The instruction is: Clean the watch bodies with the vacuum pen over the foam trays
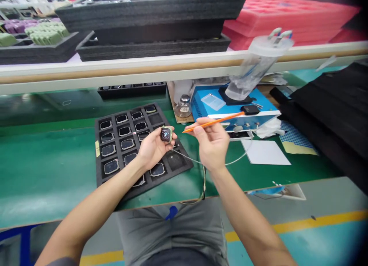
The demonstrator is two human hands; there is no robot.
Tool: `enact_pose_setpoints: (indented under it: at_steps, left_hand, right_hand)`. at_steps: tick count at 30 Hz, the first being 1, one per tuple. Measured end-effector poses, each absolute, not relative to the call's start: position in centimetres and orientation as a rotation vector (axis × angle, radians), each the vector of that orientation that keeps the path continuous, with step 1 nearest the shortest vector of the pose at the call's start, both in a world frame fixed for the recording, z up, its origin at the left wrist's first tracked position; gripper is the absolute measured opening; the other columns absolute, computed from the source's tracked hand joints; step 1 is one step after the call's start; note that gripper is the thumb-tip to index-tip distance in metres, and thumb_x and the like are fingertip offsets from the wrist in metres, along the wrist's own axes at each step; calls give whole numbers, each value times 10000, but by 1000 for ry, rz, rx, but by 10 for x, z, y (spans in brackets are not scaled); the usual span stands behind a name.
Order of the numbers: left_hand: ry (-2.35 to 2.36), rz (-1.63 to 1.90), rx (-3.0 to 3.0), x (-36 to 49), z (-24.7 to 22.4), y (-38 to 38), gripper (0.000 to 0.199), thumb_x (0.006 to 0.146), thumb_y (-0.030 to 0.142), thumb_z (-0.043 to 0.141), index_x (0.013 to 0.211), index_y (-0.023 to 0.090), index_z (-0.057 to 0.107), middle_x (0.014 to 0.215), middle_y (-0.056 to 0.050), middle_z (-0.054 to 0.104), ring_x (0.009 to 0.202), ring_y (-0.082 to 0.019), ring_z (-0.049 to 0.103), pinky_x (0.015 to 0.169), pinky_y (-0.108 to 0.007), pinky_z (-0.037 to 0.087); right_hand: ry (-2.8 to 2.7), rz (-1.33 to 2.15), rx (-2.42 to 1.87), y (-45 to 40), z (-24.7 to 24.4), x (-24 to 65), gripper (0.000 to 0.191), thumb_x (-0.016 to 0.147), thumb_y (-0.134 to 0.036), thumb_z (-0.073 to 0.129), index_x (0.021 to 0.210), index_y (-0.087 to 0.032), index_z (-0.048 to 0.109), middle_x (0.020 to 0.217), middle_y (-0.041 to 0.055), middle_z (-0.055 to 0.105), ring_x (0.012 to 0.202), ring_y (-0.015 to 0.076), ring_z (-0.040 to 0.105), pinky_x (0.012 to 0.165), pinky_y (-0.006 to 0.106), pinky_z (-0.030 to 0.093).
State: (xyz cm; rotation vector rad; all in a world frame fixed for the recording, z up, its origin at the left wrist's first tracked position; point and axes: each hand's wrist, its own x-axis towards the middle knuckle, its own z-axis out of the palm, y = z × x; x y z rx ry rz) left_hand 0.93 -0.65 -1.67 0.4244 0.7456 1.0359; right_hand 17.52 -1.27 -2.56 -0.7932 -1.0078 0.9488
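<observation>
My left hand [153, 149] holds a small square watch [166, 134] with a lit dark screen and a pale green edge, its fingers closed round it. In my right hand [212, 143] is a thin orange stick [217, 121], pinched between thumb and fingers, its pointed end toward the watch but apart from it. Under my left hand lies a black foam tray [99, 174] with several square watch faces [111, 166] in its compartments. A thin pale cable [185, 155] runs between the two hands' area and the right.
A blue box [198, 104] with a clear cylinder [255, 70] stands behind my right hand, a glass bottle [183, 106] beside it. White paper [266, 152] lies right. Black foam trays [155, 18] and red foam [296, 20] sit on the shelf [120, 71]. Black material [336, 101] is far right.
</observation>
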Motion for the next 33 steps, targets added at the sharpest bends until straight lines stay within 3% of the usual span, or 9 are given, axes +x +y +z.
enact_pose_setpoints:
  at_steps: [3, 10, 16, 25, 33]
  left_hand:
    - [720, 1026, 404, 10, -16, -9, 411, 1050, 287, 352, 1024, 81, 706, 847, -121, 704, 676, -172, 634, 609, -261, 489]
    - [681, 1012, 341, 9, -17, -11, 380, 1030, 305, 402, 966, 88, 707, 821, -119, 695, 661, -161, 620, 627, -262, 483]
    - [680, 1010, 349, 7, -19, -9, 346, 1014, 313, 450, 980, 91, 714, 828, -110, 695, 675, -155, 615, 655, -263, 484]
    - [688, 1018, 347, 8, -19, -9, 399, 1047, 299, 378, 1017, 80, 710, 821, -113, 692, 669, -156, 608, 627, -262, 461]
    - [712, 1044, 325, 9, -21, -10, 406, 1058, 286, 364, 1006, 85, 712, 827, -115, 689, 687, -157, 607, 609, -250, 455]
  right_hand:
    - [-1061, 947, -751, -10, -37, 157, 125, 948, -328, 718, 965, -211, 675, 942, 27, 770, 948, 187, 788, 907, 342, 640]
    - [-1106, 975, -738, -15, -47, 152, 132, 974, -342, 685, 978, -230, 614, 951, 18, 741, 1026, 224, 784, 945, 405, 630]
    - [-1121, 978, -794, -13, -48, 149, 169, 968, -382, 684, 967, -235, 601, 949, 31, 751, 1034, 229, 778, 941, 417, 635]
    - [-1102, 979, -747, -12, -46, 149, 88, 971, -298, 686, 962, -228, 633, 940, 17, 743, 1009, 210, 783, 889, 358, 639]
    - [-1138, 932, -790, -8, -55, 147, 124, 958, -337, 697, 956, -237, 623, 955, 23, 738, 1017, 222, 776, 925, 403, 640]
